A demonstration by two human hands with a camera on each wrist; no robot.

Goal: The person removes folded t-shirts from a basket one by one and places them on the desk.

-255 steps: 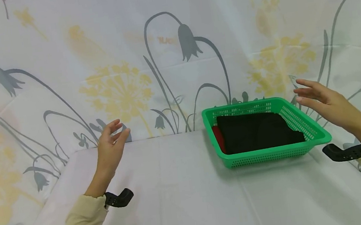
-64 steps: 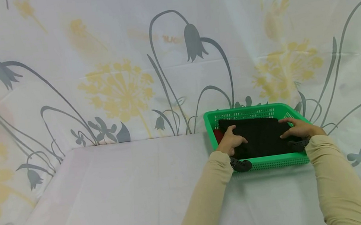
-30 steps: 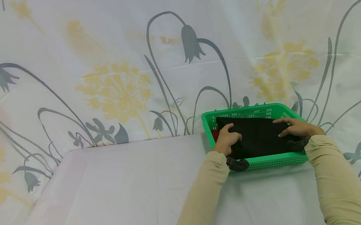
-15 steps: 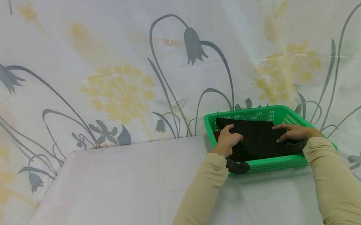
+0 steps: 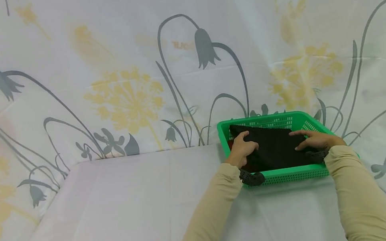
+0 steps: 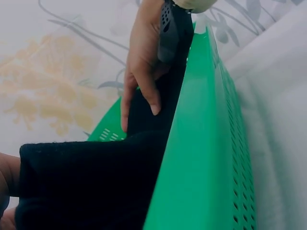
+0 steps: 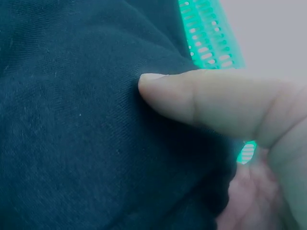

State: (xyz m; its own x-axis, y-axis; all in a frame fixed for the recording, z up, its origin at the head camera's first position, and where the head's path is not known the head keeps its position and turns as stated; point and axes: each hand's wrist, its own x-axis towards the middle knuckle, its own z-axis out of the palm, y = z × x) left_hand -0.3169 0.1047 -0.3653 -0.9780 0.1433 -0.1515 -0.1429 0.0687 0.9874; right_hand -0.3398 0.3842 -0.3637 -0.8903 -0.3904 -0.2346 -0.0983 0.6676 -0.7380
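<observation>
A folded black cloth lies tilted in the green plastic basket, its left end raised. My left hand grips that end; in the left wrist view, the left hand shows only at the edge, beside the raised cloth. At the other end, my right hand holds the cloth, with its thumb pressed on the fabric in the right wrist view and the other fingers mostly hidden. Something dark red shows under the cloth at the basket's left side.
The basket stands at the right on a table covered in white cloth. Behind it hangs a pale curtain with grey and yellow flower prints. The basket's perforated front wall rises near my left wrist.
Both hands have come from either side of the basket to the black cloth. Its left end has since risen and shifted slightly left; over the last half second little differs.
</observation>
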